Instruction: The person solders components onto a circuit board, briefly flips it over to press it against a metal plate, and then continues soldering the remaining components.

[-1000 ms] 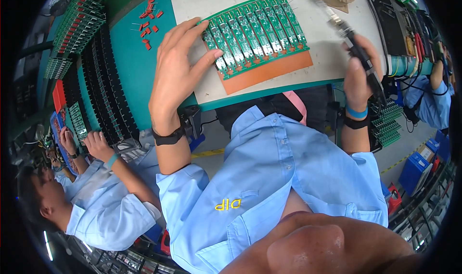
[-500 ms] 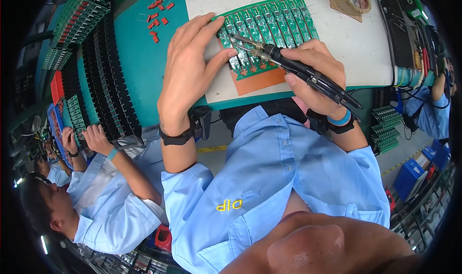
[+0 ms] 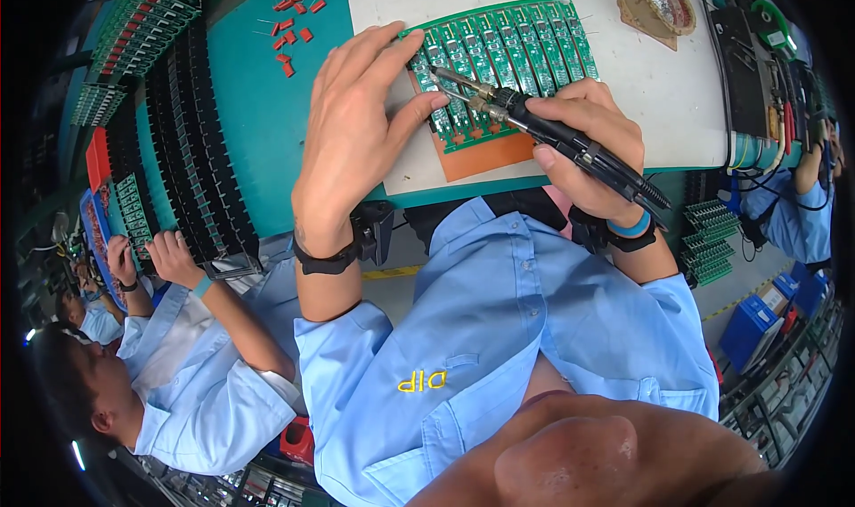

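Note:
A green circuit board panel (image 3: 512, 57), made of several narrow strips side by side, lies on an orange-brown backing sheet (image 3: 488, 159). My left hand (image 3: 352, 128) rests at the panel's left edge, fingers stretched toward its far left corner and thumb apart on the near left side. In my right hand (image 3: 588, 142) is a black soldering iron (image 3: 565, 140) with a thin metal feed tube beside its tip, held like a pen. Its tip points left and down onto the leftmost strips, near my left thumb. Whether it touches a joint is too small to tell.
Several red components (image 3: 287, 36) with wire leads lie on the green mat (image 3: 245, 88) at the left. Black racks (image 3: 200, 142) stand farther left, beside a co-worker's hands (image 3: 174, 257). A round dish (image 3: 663, 4) and cables (image 3: 726, 88) are at the far right.
The iron's tip has shifted very slightly toward me over the left strips. Both my hands keep their hold and place on the panel; the whole view has moved a little.

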Demonstrator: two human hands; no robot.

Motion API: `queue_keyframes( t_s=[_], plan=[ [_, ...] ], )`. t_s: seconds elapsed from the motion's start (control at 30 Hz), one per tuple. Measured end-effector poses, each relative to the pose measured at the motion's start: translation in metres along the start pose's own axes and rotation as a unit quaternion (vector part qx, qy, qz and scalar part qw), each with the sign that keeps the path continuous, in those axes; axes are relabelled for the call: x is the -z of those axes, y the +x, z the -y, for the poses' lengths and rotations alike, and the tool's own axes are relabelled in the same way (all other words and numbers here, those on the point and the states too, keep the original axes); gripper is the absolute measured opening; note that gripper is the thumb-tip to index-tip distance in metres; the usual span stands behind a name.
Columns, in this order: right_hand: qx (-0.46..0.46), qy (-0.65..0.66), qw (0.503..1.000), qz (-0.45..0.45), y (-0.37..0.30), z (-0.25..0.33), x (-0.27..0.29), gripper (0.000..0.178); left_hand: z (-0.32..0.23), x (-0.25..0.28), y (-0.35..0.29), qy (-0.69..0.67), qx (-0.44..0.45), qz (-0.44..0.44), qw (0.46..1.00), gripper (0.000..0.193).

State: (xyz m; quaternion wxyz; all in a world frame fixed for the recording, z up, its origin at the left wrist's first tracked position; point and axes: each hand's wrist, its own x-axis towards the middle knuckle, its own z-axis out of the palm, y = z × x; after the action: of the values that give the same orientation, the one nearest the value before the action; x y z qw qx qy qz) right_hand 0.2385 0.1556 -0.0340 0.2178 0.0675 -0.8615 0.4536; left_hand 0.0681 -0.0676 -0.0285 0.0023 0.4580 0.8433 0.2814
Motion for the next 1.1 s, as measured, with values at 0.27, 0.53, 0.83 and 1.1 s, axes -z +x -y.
queue_keyframes(
  t_s=[0.27,0.53,0.83,1.1],
  plan=[
    [0.014,0.02,0.999,-0.023,-0.006,-0.001,0.011,0.04,0.0,0.001,0.001,0.003,0.002,0.006,1.0,0.059],
    [0.013,0.006,0.999,-0.031,-0.003,-0.001,0.014,0.039,-0.004,0.002,0.0,0.0,0.008,0.009,1.0,0.056],
    [0.008,0.008,1.0,-0.022,0.0,-0.001,0.009,0.04,-0.008,-0.002,0.001,0.006,0.014,0.004,1.0,0.055],
    [-0.019,0.01,0.999,-0.03,0.001,0.001,0.008,0.042,-0.013,-0.002,0.002,0.034,0.012,-0.003,0.999,0.057]
  ],
)
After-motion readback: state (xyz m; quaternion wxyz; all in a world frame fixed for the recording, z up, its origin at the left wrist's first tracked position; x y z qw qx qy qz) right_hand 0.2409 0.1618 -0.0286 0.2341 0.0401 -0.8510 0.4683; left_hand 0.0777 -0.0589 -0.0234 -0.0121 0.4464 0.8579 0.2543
